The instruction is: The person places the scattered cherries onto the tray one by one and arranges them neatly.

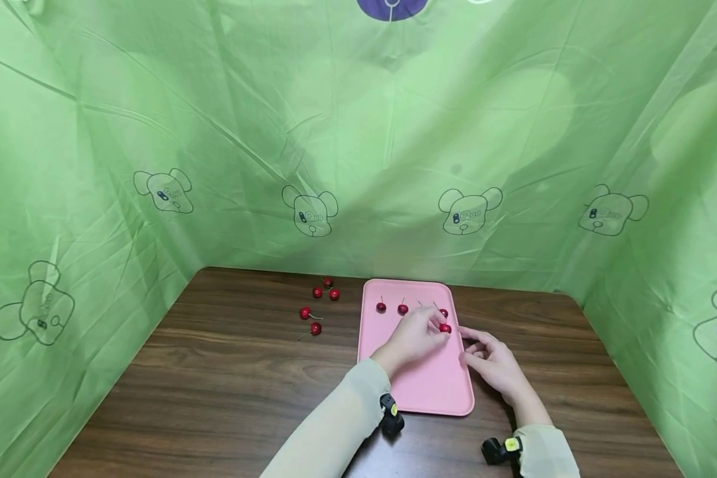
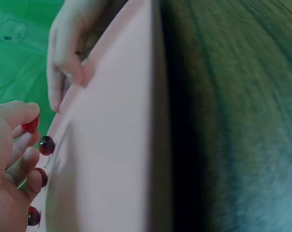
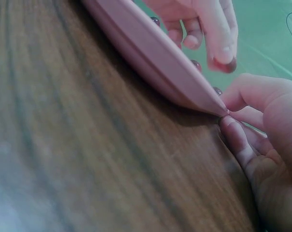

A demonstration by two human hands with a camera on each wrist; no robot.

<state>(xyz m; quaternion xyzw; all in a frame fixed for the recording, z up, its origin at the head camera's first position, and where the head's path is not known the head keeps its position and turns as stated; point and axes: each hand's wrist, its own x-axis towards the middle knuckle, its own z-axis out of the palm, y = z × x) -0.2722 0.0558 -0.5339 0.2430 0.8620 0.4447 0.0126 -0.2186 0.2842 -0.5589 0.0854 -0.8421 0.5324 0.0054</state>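
Note:
My left hand reaches over the pink tray and pinches a red cherry between thumb and fingertips. In the left wrist view this held cherry sits under one fingertip, above the tray's row of cherries. That row runs along the far end: one cherry at the left, another cherry beside it, and a cherry near the right rim. A stem between them shows behind my left hand, its fruit hidden. My right hand holds the tray's right rim, thumb and finger meeting at its edge.
Left of the tray, three cherries cluster near the back of the brown wooden table. Two more lie nearer, one cherry above another cherry. Green cloth with bear drawings hangs behind and on both sides.

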